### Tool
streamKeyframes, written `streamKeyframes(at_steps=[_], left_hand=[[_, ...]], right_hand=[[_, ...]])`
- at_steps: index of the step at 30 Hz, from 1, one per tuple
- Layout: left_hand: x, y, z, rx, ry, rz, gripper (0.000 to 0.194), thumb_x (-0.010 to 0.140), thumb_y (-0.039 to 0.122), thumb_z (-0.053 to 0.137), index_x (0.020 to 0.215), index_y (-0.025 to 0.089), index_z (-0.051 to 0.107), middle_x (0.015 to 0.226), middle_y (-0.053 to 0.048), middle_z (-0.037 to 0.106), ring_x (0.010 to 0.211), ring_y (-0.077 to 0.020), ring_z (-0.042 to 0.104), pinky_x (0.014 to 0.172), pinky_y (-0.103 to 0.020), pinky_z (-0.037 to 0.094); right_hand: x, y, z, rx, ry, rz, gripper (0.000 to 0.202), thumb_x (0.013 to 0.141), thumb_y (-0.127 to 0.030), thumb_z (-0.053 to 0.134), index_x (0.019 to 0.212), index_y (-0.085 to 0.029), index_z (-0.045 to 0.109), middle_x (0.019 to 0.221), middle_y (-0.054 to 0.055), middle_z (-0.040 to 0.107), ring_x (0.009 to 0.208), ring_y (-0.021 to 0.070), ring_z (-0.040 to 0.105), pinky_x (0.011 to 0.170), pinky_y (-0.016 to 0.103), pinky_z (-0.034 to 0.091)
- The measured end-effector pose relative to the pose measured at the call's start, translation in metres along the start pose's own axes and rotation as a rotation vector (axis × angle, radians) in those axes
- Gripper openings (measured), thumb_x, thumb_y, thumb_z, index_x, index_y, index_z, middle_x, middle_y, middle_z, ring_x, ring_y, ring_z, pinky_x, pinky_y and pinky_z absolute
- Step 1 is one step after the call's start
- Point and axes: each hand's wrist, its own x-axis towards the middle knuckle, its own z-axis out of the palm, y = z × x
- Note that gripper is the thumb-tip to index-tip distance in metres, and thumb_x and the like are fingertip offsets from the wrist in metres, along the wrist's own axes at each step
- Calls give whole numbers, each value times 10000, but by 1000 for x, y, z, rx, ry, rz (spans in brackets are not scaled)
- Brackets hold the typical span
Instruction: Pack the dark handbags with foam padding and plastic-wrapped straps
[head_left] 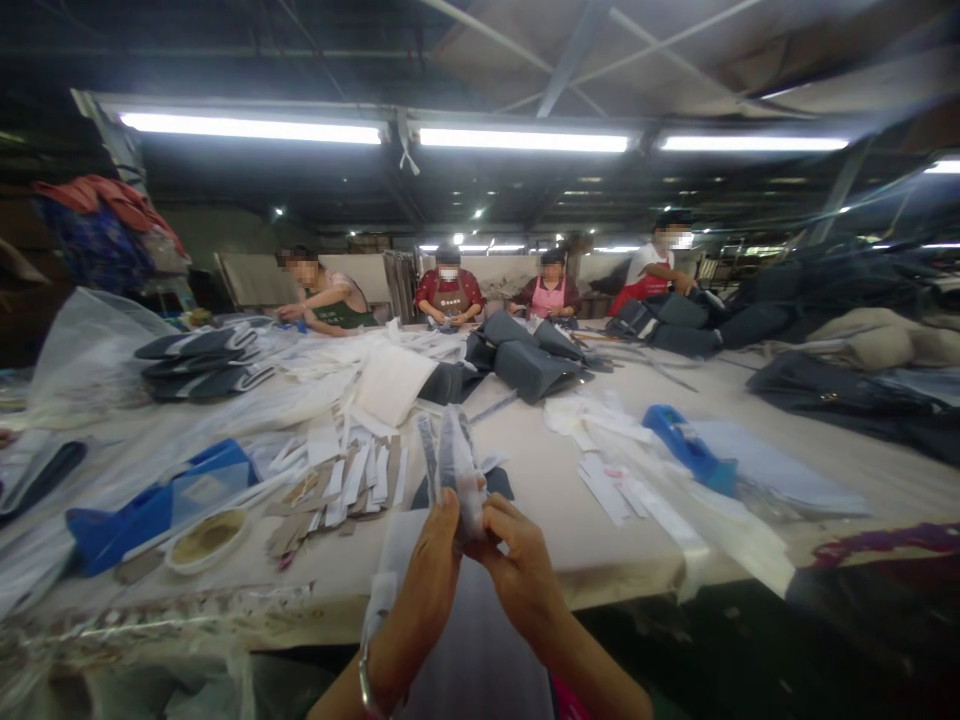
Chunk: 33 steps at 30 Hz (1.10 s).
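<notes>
Near the front edge of the table (540, 530), my left hand (439, 545) and my right hand (514, 545) are raised close together. Between them stands a bundle wrapped in clear plastic (459, 460), greyish and upright. My left hand has its fingers closed round the bundle's lower left side, with a metal bracelet at the wrist. The fingers of my right hand pinch its lower right side. What lies inside the plastic is too blurred to tell. Behind the bundle a dark grey piece (501, 484) lies on the table.
Strips of white and brown card (360, 480) lie left of my hands, beside a round dish (206, 540) and a blue tape dispenser (165, 500). Another blue dispenser (690, 450) stands right. Dark grey bags (532, 365) are piled farther back. Several people work across the table.
</notes>
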Motion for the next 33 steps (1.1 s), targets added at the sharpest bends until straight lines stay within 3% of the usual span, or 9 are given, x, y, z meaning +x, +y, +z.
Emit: streamKeyframes(at_steps=[2,4,9,11,15,17,23,29,33], left_hand=[[2,8,-1,-106,-91,-98,410,862,504,609,1078,159,659,1039,-99,709,1070,-270,623,958,-408,485],[1,12,-3,-92,-117,-100,373,843,468,649,1055,162,670,1026,-93,711,1039,-262,636,959,-398,485],[-10,-3,-3,261,72,166,391,758,440,746,1060,199,684,1169,-82,678,1222,-289,532,1126,-406,322],[-14,-10,-3,251,67,144,429,772,482,718,1087,196,677,1209,-92,664,1253,-301,507,1134,-425,307],[-17,-9,-7,-3,-81,-100,456,888,541,540,1103,158,665,1165,-126,675,1127,-303,592,994,-437,452],[-21,-8,-11,19,-101,-102,409,900,496,551,1109,162,660,1139,-119,679,1067,-284,615,954,-412,476],[-43,-22,-11,305,12,161,420,817,456,685,1167,228,641,1231,-80,631,1210,-298,523,1041,-371,423],[-49,-22,-17,138,-63,-86,430,914,519,510,1186,206,623,1156,-114,664,1100,-297,593,894,-385,507],[-56,-33,-21,387,12,99,400,840,468,652,1140,203,645,1199,-100,633,1161,-291,558,982,-365,459]], right_hand=[[-5,7,0,-128,23,-234,249,868,-79,462,648,-193,488,767,16,514,761,167,473,708,303,377],[-10,11,-1,-230,42,-313,254,873,-77,443,669,-198,533,804,30,564,819,185,483,768,335,371],[-16,6,2,78,-71,240,132,753,-179,657,873,-208,609,837,10,599,788,191,545,671,295,431],[-17,3,3,175,-77,303,61,809,-230,616,863,-209,600,763,-4,570,729,181,545,625,282,437],[-25,3,2,-42,-32,-120,216,903,-167,430,827,-212,627,900,60,611,912,218,559,830,353,448],[-30,1,1,-125,-41,-193,229,895,-140,425,839,-212,635,934,77,623,931,229,552,858,377,438],[-42,-14,3,214,-107,304,140,830,-213,604,970,-216,604,906,35,623,832,209,584,744,313,497],[-59,-4,7,-122,-110,-149,214,845,-83,456,902,-206,622,981,99,623,997,260,557,907,422,447],[-64,-13,7,140,-146,242,309,790,-94,584,1077,-209,597,1037,72,620,960,232,580,850,357,494]])
